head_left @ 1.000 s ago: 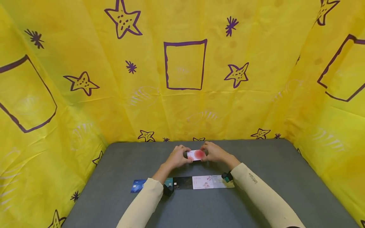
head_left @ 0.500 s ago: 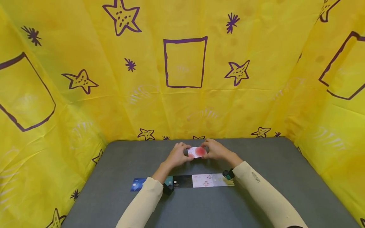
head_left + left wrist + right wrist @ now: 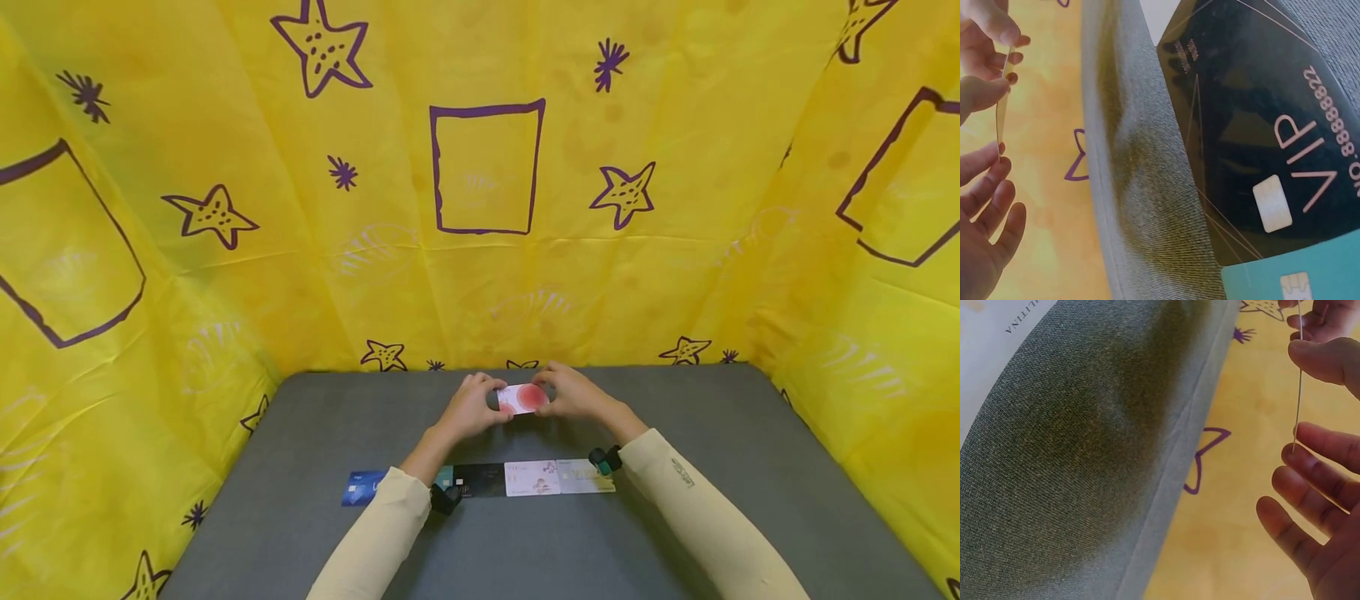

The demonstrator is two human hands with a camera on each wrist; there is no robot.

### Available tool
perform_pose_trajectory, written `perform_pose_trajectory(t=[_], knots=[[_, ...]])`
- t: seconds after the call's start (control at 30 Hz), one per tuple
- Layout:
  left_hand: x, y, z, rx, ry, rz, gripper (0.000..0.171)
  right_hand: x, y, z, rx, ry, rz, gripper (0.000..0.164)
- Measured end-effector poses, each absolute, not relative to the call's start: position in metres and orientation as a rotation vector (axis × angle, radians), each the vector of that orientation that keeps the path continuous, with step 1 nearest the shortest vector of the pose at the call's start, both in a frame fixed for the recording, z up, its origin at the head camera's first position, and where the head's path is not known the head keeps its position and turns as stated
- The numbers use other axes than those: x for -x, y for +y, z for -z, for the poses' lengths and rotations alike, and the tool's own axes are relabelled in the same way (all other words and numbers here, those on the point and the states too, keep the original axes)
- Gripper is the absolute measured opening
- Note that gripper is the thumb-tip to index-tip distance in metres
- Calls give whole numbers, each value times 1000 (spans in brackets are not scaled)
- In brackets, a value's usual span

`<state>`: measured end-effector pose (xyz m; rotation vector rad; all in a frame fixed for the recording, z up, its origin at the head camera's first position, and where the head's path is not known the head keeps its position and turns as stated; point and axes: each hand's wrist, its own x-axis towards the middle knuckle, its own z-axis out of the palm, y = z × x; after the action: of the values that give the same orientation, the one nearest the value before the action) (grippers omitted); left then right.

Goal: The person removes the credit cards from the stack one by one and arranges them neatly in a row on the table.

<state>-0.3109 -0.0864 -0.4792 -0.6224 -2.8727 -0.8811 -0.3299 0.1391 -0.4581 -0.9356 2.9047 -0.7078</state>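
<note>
A white plastic card (image 3: 523, 398) with red circles is held up over the far part of the table, its printed face toward the head camera. My left hand (image 3: 467, 408) pinches its left end between thumb and fingers. At the right end, my right hand (image 3: 576, 395) pinches it likewise. Both wrist views catch the card (image 3: 1002, 125) nearly edge-on, slightly bowed in the left one. Nearer to me lies a row of cards: blue (image 3: 362, 490), teal (image 3: 445, 477), black VIP (image 3: 483, 482), white with pink print (image 3: 531, 479) and pale yellowish (image 3: 573, 477). My left forearm hides part of the row.
The grey cloth-covered table (image 3: 675, 433) runs back to a yellow curtain (image 3: 480, 292) printed with purple stars and outlines. More curtain encloses the left and right sides. Dark wrist cameras (image 3: 446, 500) sit on both wrists, above the row of cards.
Both hands have shifted slightly to the right with the card, which stays pinched at both ends. The row of cards lies as before.
</note>
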Motion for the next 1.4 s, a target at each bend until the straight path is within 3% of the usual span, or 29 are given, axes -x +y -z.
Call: perform_pose_trajectory(t=[1.4], knots=[[275, -37, 459, 626, -2826, 805, 53, 290, 194, 450, 1009, 3001, 858, 47]])
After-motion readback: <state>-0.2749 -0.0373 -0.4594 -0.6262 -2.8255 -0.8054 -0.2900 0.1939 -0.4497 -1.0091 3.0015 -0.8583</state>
